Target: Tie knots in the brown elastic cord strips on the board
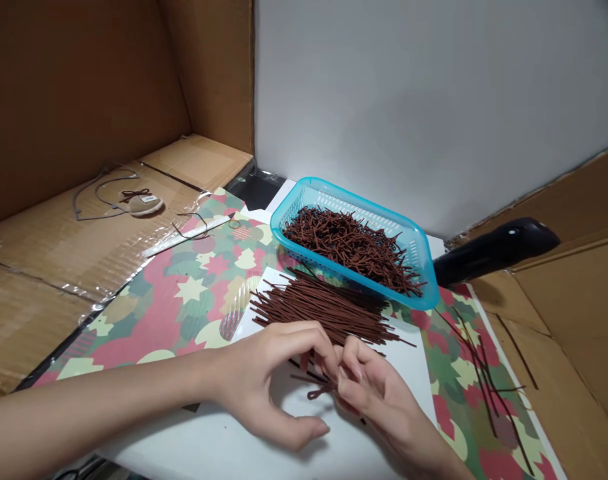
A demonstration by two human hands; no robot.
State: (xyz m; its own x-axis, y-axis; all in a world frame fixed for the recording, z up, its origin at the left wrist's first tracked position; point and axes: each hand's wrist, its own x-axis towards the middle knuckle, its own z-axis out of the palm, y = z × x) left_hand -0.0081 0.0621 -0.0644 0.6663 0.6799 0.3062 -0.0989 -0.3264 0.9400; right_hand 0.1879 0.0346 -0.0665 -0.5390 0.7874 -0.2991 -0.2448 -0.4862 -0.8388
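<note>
My left hand (271, 380) and my right hand (374, 393) meet over a white sheet (414, 363), fingertips pinched together on one thin brown cord (318, 390) that is looped into a small bow. Just beyond my fingers lies a bundle of straight brown cords (324, 307) on the same sheet. A turquoise plastic basket (424, 253) behind the bundle holds a heap of knotted brown cords (349, 247).
A patterned red-and-green paper (184, 293) covers the table. A few loose cords (484, 373) lie at the right. A black handle-like object (494, 250) sticks out at the right. Cardboard walls surround the area; a small tan piece with a bow (141, 202) rests at left.
</note>
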